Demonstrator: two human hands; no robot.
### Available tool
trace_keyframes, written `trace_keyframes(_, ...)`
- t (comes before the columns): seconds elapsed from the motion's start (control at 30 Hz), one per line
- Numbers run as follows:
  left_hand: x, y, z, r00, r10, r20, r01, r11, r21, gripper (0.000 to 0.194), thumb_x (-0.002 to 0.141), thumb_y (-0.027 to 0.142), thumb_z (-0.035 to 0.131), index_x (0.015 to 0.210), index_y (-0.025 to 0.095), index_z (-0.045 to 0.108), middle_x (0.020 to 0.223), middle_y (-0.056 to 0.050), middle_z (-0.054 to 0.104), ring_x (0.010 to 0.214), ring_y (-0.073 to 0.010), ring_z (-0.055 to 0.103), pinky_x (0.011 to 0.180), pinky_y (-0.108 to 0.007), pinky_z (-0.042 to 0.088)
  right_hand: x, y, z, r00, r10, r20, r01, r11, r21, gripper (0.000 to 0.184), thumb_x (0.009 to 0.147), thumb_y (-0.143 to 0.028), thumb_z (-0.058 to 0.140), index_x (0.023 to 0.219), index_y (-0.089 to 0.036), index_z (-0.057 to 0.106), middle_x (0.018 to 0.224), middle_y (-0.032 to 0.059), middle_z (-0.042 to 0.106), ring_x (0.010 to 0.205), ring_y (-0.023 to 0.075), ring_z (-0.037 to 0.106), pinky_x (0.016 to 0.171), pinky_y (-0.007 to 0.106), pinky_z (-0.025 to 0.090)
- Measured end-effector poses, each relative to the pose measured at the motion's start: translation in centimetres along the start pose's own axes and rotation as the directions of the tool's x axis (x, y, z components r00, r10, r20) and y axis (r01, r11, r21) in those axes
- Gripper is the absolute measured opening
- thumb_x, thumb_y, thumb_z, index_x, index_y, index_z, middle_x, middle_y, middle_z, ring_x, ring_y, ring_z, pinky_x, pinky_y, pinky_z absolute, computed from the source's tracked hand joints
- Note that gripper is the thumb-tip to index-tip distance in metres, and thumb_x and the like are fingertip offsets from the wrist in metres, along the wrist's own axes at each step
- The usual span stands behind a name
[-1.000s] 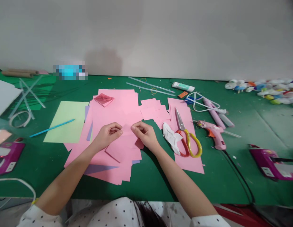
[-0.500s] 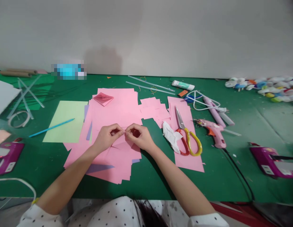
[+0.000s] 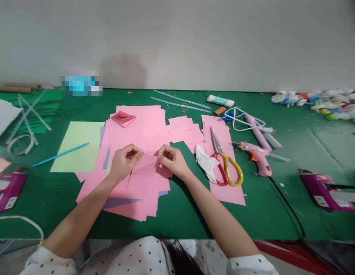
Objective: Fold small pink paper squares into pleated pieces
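Observation:
Between my two hands is a small piece of pink paper (image 3: 147, 162), its far edge stretched from one pinch to the other. My left hand (image 3: 124, 162) is closed, thumb against fingers, at the left end of that edge. At the right end, my right hand (image 3: 173, 162) pinches the paper in the same way. Underneath lies a pile of pink paper sheets (image 3: 140, 130) with purple bits showing at its borders. A folded pink paper fan shape (image 3: 124, 118) rests on the pile's far left corner.
Right of the pile are small pink paper pieces (image 3: 185, 130), scissors (image 3: 223, 160), crumpled tissue (image 3: 206, 162) and a pink glue gun (image 3: 259, 156) with a black cord. A blue pencil (image 3: 61, 154) lies across pale green paper (image 3: 82, 133) on the left. Clear glue sticks (image 3: 180, 104) lie beyond.
My hands have moved apart from where their fingertips met, left hand leftward and right hand slightly rightward. The pink paper's edge now shows between them.

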State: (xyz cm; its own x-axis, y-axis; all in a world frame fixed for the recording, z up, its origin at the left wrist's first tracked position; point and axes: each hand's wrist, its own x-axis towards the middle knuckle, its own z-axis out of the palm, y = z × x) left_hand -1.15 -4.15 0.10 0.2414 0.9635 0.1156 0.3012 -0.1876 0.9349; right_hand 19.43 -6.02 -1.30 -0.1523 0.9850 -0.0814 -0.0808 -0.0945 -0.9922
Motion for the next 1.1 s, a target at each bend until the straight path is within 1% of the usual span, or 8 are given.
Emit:
trace_keyframes(0.17,0.4,0.0,-0.4,0.994,-0.046,-0.104,0.039,0.997,-0.067,0.023,0.084,0.036,0.068,0.074,0.016,0.062,0.069,0.0,0.062,0.063,-0.0109,0.055,0.059,-0.022,0.043,0.0,0.3,-0.6,0.997,-0.052,-0.062,0.056,0.997,0.06,0.015,0.072,-0.025,0.066,0.065,-0.021,0.054,0.055,-0.0051,0.052,0.047,0.0086,0.047,0.049,0.023,0.038)
trace_keyframes(0.27,0.5,0.2,-0.5,0.988,-0.081,-0.133,0.067,0.992,-0.109,0.026,0.082,0.039,0.071,0.073,0.017,0.062,0.07,0.0,0.062,0.065,-0.0116,0.055,0.061,-0.023,0.045,0.0,0.5,-0.5,0.993,-0.062,-0.096,0.07,0.993,0.09,0.016,0.078,-0.034,0.069,0.075,-0.021,0.06,0.06,-0.0039,0.057,0.049,0.0094,0.049,0.05,0.024,0.04)
trace_keyframes(0.37,0.2,0.4,-0.1,0.994,-0.085,-0.071,0.076,0.99,-0.121,0.027,0.081,0.041,0.073,0.075,0.017,0.064,0.072,0.0,0.064,0.065,-0.0117,0.056,0.061,-0.023,0.045,0.0,0.3,0.0,0.998,-0.04,-0.039,0.042,0.997,0.06,0.026,0.077,-0.044,0.074,0.086,-0.021,0.066,0.073,-0.0005,0.064,0.054,0.0109,0.054,0.052,0.026,0.044)
trace_keyframes(0.5,-0.3,0.6,0.6,0.996,-0.084,0.014,0.085,0.991,-0.106,0.025,0.082,0.04,0.072,0.076,0.016,0.065,0.07,0.001,0.062,0.064,-0.0107,0.054,0.059,-0.022,0.042,0.1,0.3,0.4,0.999,-0.041,-0.022,0.041,0.999,-0.023,0.028,0.075,-0.045,0.077,0.073,-0.02,0.066,0.064,-0.0013,0.06,0.056,0.011,0.052,0.056,0.027,0.042)
trace_keyframes(0.7,-0.4,0.6,0.9,0.987,-0.084,0.138,0.091,0.995,-0.05,0.026,0.086,0.042,0.069,0.083,0.017,0.067,0.076,-0.001,0.066,0.068,-0.0119,0.057,0.062,-0.023,0.043,0.0,0.7,0.5,0.996,-0.087,-0.016,0.085,0.993,-0.085,0.015,0.076,-0.034,0.072,0.074,-0.02,0.067,0.069,0.0004,0.065,0.061,0.0125,0.053,0.059,0.028,0.042)
trace_keyframes(0.83,-0.6,0.6,1.1,0.983,-0.063,0.174,0.065,0.998,-0.004,0.027,0.088,0.041,0.066,0.077,0.016,0.065,0.073,-0.001,0.066,0.065,-0.0117,0.056,0.062,-0.024,0.042,-0.2,0.6,0.7,0.995,-0.104,-0.008,0.102,0.987,-0.127,0.005,0.072,-0.022,0.066,0.07,-0.02,0.062,0.064,-0.0025,0.059,0.058,0.0109,0.048,0.057,0.026,0.037)
trace_keyframes(0.93,-0.6,0.6,1.0,0.989,-0.047,0.14,0.049,0.999,-0.016,0.027,0.088,0.039,0.066,0.073,0.017,0.062,0.067,0.002,0.06,0.062,-0.0105,0.051,0.06,-0.024,0.04,-0.2,0.4,0.5,0.997,-0.073,-0.022,0.07,0.992,-0.107,0.006,0.069,-0.022,0.064,0.067,-0.02,0.059,0.062,-0.0033,0.056,0.055,0.0105,0.047,0.054,0.025,0.035)
trace_keyframes(1.1,-0.1,0.3,0.6,0.998,-0.059,0.036,0.062,0.992,-0.107,0.027,0.085,0.036,0.068,0.07,0.017,0.057,0.065,0.003,0.054,0.061,-0.0101,0.049,0.059,-0.023,0.038,0.0,0.6,-0.4,0.999,-0.031,-0.013,0.032,0.998,0.051,0.011,0.071,-0.023,0.063,0.066,-0.021,0.054,0.057,-0.0047,0.053,0.05,0.01,0.047,0.051,0.025,0.037)
